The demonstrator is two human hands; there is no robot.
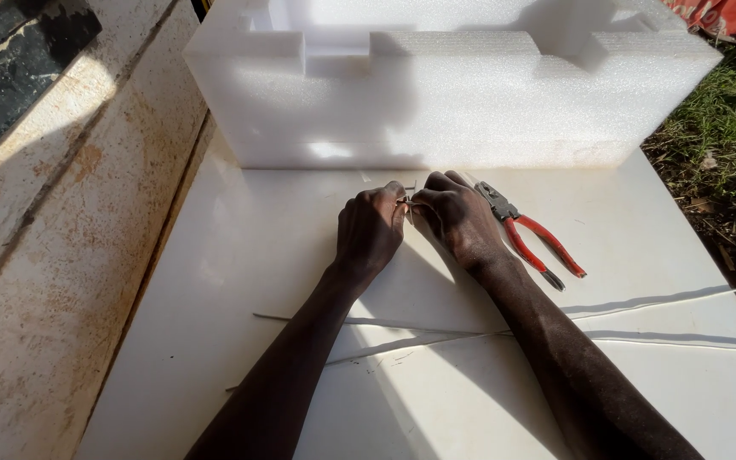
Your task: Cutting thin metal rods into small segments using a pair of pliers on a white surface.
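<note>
My left hand [370, 230] and my right hand [457, 217] rest side by side on a white board [240, 281], fingertips meeting. Between the fingers of both hands sits a small thin piece of wire [408, 201], mostly hidden by the fingers. Just right of my right hand lie red-handled pliers [528, 235], jaws pointing away from me. Thin white wires [658, 302] run across the board under my forearms and off its right edge.
A big white foam packing block [436, 85] stands at the far edge of the board. A worn, rust-stained painted surface [53, 255] borders the left. Grass and dirt [726, 145] lie to the right.
</note>
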